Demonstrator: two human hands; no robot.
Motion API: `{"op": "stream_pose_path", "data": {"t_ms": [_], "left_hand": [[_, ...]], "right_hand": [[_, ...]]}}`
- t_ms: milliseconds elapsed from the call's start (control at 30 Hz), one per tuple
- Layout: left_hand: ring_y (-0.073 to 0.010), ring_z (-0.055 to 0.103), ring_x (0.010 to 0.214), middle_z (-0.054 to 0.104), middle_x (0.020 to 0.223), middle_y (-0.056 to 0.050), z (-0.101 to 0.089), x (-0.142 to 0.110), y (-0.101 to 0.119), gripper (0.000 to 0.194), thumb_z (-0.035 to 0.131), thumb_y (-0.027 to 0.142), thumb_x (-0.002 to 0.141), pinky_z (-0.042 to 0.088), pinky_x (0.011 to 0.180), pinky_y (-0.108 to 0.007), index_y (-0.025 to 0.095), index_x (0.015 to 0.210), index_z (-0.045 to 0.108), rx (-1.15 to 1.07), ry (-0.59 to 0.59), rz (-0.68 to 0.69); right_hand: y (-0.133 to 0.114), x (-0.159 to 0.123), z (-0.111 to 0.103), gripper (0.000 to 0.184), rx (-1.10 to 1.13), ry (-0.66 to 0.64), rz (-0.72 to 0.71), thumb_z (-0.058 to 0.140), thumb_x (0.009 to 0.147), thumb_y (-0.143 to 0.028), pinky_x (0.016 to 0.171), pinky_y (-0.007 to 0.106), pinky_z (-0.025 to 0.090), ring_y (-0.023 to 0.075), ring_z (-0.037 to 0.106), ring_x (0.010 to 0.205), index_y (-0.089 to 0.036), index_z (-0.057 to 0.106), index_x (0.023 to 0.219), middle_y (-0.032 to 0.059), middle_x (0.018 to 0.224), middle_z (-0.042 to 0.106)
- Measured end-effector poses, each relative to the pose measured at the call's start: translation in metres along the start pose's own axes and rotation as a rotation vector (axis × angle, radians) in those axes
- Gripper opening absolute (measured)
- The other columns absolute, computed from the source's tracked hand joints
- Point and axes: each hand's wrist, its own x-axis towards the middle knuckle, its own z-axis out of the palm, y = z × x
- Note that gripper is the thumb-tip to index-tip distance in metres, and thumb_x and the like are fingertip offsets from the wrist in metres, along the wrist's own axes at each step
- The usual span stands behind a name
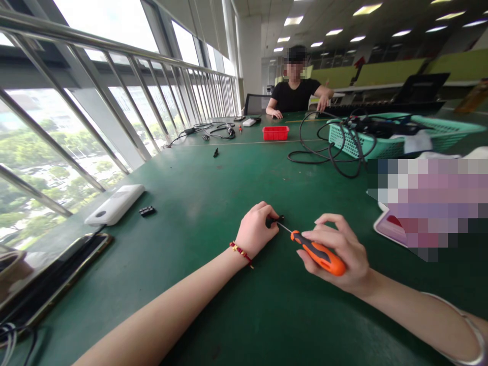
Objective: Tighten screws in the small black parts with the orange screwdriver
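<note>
My left hand [256,227] is closed around a small black part [270,222] on the green table [183,203]; the fingers cover much of it, and its exact kind does not show. In my right hand [345,249] is a screwdriver [320,255] with an orange and dark grey handle. Its thin metal shaft points left, and the tip meets or nearly meets the black part. The thumb and fingers hold the handle loosely from both sides.
Left lie a black piece [147,211], a white power bank [115,204] and a phone [64,279]. A red tray [275,133] and a teal basket [400,142] with cables stand farther back. A person [295,94] sits across the table. Metal railing [133,76] runs along the left.
</note>
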Motion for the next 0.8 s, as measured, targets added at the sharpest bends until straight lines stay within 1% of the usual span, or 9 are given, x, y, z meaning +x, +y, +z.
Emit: {"op": "stream_pose_path", "data": {"t_ms": [67,233,300,433,633,700,800], "left_hand": [[-0.0149,0.057,0.077,0.059,0.08,-0.001,-0.0001,0.0,0.0003,0.01,0.055,0.008,0.066,0.048,0.069,-0.025,0.018,0.069,0.056,0.0,-0.002,-0.002],[-0.0149,0.057,0.075,0.059,0.079,-0.001,-0.0005,-0.0006,0.0016,0.008,0.055,0.009,0.067,0.047,0.068,-0.026,0.017,0.068,0.056,0.009,0.0,-0.011],[-0.0148,0.057,0.076,0.059,0.079,-0.001,-0.0006,-0.0008,0.0015,0.009,0.055,0.009,0.066,0.047,0.068,-0.026,0.018,0.069,0.056,0.009,-0.001,-0.011],[-0.0151,0.057,0.078,0.059,0.08,-0.001,-0.0005,-0.0006,0.0004,0.01,0.055,0.009,0.066,0.048,0.07,-0.026,0.018,0.07,0.057,-0.001,0.0,-0.001],[-0.0151,0.057,0.077,0.059,0.08,-0.001,0.0007,-0.0011,-0.0002,0.009,0.054,0.009,0.066,0.047,0.069,-0.026,0.017,0.069,0.056,-0.006,-0.003,-0.006],[-0.0151,0.057,0.077,0.059,0.08,-0.001,0.0009,-0.0012,-0.0002,0.01,0.054,0.008,0.066,0.047,0.07,-0.026,0.017,0.069,0.056,-0.01,-0.001,-0.006],[-0.0153,0.057,0.078,0.059,0.08,-0.001,0.001,-0.0008,-0.0005,0.011,0.054,0.008,0.065,0.047,0.071,-0.026,0.017,0.07,0.057,-0.012,0.001,-0.005]], "right_hand": [[0.0002,0.0,0.0003,0.041,0.014,0.002,0.002,0.065,0.068,-0.011,0.068,0.039,0.049,0.0149,0.059,0.057,-0.02,0.049,0.106,0.0005,0.074,0.067],[0.0029,-0.0024,0.0019,0.042,0.073,0.014,0.08,0.061,0.069,-0.013,0.067,0.039,0.048,0.0157,0.06,0.062,-0.021,0.047,0.108,0.0007,0.074,0.062],[0.0022,-0.0019,0.0015,0.042,0.066,0.022,0.044,0.062,0.069,-0.013,0.065,0.039,0.05,0.0162,0.06,0.062,-0.019,0.048,0.108,0.0018,0.075,0.063],[-0.0003,0.0009,-0.0003,0.043,0.038,-0.015,-0.029,0.064,0.068,-0.01,0.061,0.037,0.051,0.0159,0.059,0.06,-0.016,0.05,0.108,0.0041,0.076,0.066],[0.0023,-0.0003,0.0026,0.048,0.06,0.055,0.024,0.06,0.07,-0.012,0.062,0.04,0.051,0.0165,0.058,0.06,-0.016,0.046,0.115,0.003,0.074,0.062],[0.0028,-0.0015,0.0031,0.048,0.063,0.041,0.008,0.059,0.069,-0.013,0.061,0.04,0.051,0.0164,0.058,0.06,-0.014,0.046,0.115,0.0044,0.075,0.062],[0.0024,-0.0029,0.0021,0.047,0.051,0.006,-0.025,0.061,0.068,-0.013,0.057,0.037,0.051,0.0158,0.058,0.06,-0.013,0.048,0.113,0.0062,0.078,0.065]]}}
